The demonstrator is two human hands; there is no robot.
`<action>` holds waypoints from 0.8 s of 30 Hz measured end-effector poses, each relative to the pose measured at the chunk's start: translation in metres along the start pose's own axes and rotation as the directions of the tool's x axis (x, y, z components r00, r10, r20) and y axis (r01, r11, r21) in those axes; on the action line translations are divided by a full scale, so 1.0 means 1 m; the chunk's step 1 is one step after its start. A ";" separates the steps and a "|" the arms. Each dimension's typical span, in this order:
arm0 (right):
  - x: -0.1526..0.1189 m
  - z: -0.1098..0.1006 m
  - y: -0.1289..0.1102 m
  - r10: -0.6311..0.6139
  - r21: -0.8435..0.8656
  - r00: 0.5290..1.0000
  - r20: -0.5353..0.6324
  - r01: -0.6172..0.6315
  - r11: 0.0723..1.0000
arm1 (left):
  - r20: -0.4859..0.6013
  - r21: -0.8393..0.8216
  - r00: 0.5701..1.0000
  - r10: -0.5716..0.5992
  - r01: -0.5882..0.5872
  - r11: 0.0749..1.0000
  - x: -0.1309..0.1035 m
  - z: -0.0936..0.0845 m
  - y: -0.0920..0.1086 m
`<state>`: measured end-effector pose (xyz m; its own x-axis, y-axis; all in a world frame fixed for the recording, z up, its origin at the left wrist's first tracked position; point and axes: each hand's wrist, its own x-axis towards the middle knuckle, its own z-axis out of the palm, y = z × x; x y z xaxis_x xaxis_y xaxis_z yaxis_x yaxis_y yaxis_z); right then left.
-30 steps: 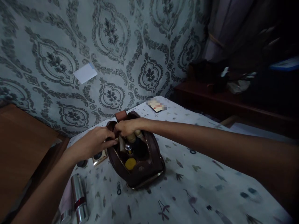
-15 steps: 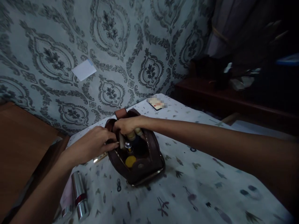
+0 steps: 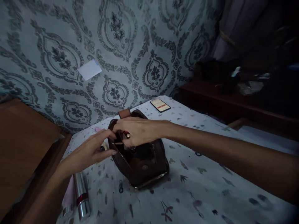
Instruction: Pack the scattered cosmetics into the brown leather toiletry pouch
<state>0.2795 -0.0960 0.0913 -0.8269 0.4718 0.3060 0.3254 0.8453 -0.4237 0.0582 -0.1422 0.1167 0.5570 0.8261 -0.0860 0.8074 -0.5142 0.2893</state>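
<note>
A dark brown zippered bag (image 3: 140, 177) lies open on the patterned white sheet. At its left rim is my left hand (image 3: 93, 149), with fingers over the edge and thumb lower down, pinching the side. My right hand (image 3: 142, 130) reaches in from the right, its fingers bent inside the opening. Close to those fingers shows a small gold-and-red item (image 3: 127, 135); what exactly they grip is hidden. The inside of the bag is dark, and my right hand covers much of it.
Left of the bag lie a silver tube with a red band (image 3: 82, 197) and a pinkish bottle (image 3: 68, 199). A lit phone (image 3: 160, 105) rests behind it, near the patterned wall (image 3: 116, 46). Brown wooden furniture (image 3: 25, 149) borders the left; a dark red shelf (image 3: 210, 96) stands right.
My right hand has shifted rightward and turned over the bag opening, with a gold-and-red item now showing by its fingers. The yellow round item seen in the bag is no longer visible.
</note>
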 end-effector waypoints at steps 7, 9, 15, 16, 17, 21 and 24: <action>0.000 0.025 -0.002 0.152 0.032 0.984 -0.094 -0.149 0.988 | -0.102 -0.094 0.995 -0.002 -0.008 0.996 -0.005 0.012 -0.010; 0.003 0.030 -0.002 0.113 0.001 0.992 -0.063 -0.113 0.994 | -0.123 -0.107 0.992 0.014 -0.027 0.994 -0.005 0.014 -0.013; 0.006 0.033 -0.010 0.140 -0.209 0.979 0.150 -0.107 0.972 | -0.162 -0.176 0.987 0.020 -0.049 0.983 -0.005 0.016 -0.016; 0.007 0.034 -0.011 0.155 -0.227 0.974 0.165 -0.115 0.967 | -0.168 -0.185 0.986 0.021 -0.053 0.981 -0.005 0.017 -0.017; 0.008 0.035 -0.011 0.161 -0.239 0.972 0.171 -0.118 0.964 | -0.173 -0.193 0.985 0.024 -0.058 0.980 -0.005 0.017 -0.017; 0.011 0.040 -0.011 0.155 -0.265 0.976 0.151 -0.111 0.958 | -0.178 -0.209 0.983 0.032 -0.070 0.975 -0.005 0.018 -0.019; 0.012 0.043 -0.012 0.162 -0.280 0.979 0.122 -0.123 0.952 | -0.187 -0.211 0.981 0.042 -0.082 0.974 -0.006 0.020 -0.021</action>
<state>0.2460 -0.1116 0.0633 -0.8129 0.5685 0.1263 0.5400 0.8170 -0.2021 0.0415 -0.1411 0.0924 0.5444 0.8320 0.1066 0.6994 -0.5203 0.4900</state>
